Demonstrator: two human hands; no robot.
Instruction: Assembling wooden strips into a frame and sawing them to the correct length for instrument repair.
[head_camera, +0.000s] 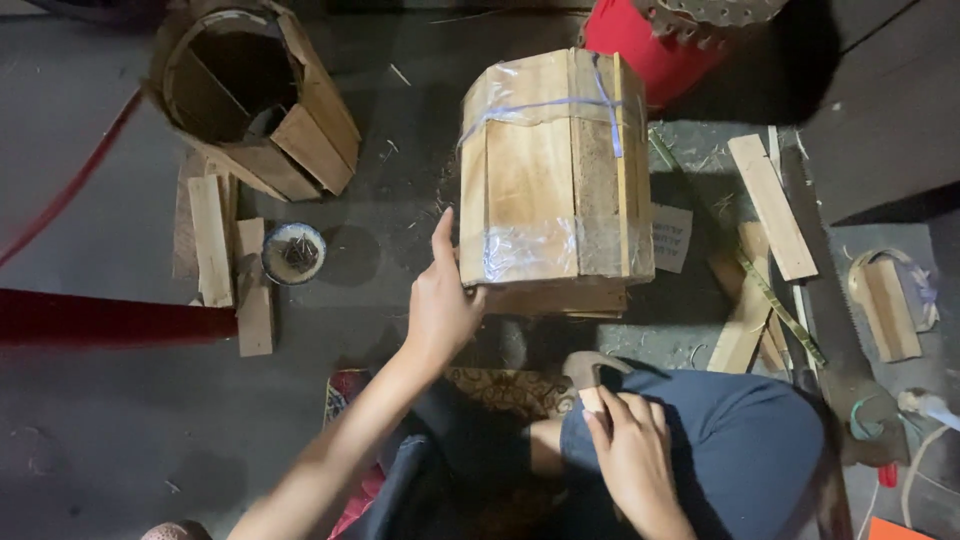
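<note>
left hand (440, 305) flat against wooden planter (555, 170), right hand (630, 450) gripping hammer (590, 372)

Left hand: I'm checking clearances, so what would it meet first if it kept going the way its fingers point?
The left hand already touches the taped wooden barrel; that is what it meets first.

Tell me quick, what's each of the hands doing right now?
Left hand: open, fingers resting on the taped wooden box.
Right hand: closed on a hammer at the knee.
</note>
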